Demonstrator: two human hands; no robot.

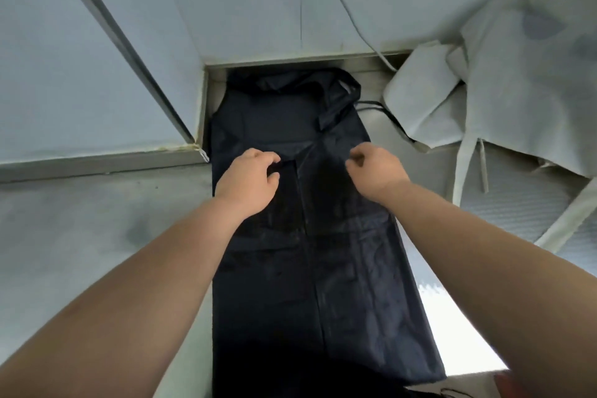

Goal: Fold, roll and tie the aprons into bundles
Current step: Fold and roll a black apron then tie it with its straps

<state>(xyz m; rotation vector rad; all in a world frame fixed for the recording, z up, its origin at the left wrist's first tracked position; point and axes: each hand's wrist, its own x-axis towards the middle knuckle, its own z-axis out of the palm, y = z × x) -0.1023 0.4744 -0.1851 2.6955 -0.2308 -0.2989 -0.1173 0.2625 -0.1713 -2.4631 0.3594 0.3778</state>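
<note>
**No Writing to Be Read on the Worktop**

No word, label, brand mark or number can be read on the dark apron [323,268] beneath the left hand [248,178] and the right hand [374,171], nor on the pale cloth [523,74] beyond the right hand.

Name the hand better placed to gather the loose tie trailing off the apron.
Probably right. The right hand sits nearer the tie, which trails off the apron on that side; the left hand is occupied pinching a fold.
</note>
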